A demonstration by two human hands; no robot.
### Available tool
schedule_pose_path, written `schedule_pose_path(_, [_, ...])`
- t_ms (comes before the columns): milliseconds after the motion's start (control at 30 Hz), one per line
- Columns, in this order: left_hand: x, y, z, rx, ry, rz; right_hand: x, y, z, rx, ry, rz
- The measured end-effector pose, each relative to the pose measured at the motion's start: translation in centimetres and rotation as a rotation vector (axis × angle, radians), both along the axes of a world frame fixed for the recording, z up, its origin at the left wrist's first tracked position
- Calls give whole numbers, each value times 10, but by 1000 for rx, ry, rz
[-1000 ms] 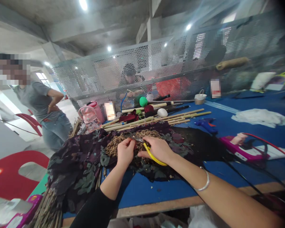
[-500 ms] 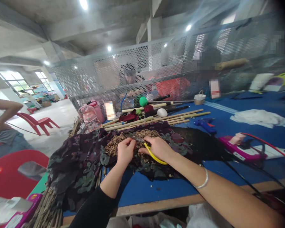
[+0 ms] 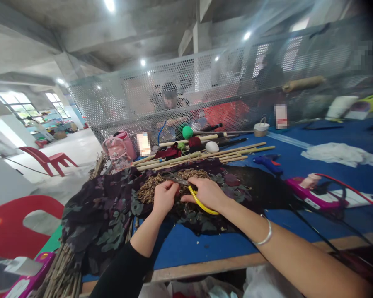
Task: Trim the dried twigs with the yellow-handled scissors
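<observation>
My right hand (image 3: 207,192) grips yellow-handled scissors (image 3: 202,203), whose dark blades point left above a heap of brown dried plant bits (image 3: 149,188). Close to the blade tips, my left hand (image 3: 165,195) is closed in a pinch. Whatever its fingers hold is too small or hidden to make out. The heap lies on a dark floral cloth (image 3: 102,215) spread over the blue tabletop (image 3: 180,252). A few small crumbs are scattered on the blue surface in front.
Bamboo sticks (image 3: 174,160), a green ball (image 3: 187,132) and a white ball (image 3: 211,147) lie behind the heap. To the right are a blue glue gun (image 3: 270,163) and a magenta power strip (image 3: 317,196). Bundled twigs (image 3: 60,273) and a red chair (image 3: 15,231) are at left.
My hands and the scissors have barely moved. The person standing at the far left has gone out of view, and the person behind the mesh at right has shifted.
</observation>
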State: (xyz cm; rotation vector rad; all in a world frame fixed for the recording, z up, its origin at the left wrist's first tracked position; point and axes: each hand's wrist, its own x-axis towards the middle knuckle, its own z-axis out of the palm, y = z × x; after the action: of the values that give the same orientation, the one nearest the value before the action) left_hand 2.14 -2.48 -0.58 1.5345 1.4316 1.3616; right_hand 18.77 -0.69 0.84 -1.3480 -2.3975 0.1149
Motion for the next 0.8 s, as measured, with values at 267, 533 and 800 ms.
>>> schedule_pose_path(267, [-1,1,0,-54,-45,-16,0,0,0,-57,-9,-18])
schedule_pose_path(533, [-1,3,2,-105,-129,-41,1,2,-5,-57,-14,-34])
schedule_pose_path(800, [-5,9,-2,-138,-214,73,-3,1,-5,14,20,-58])
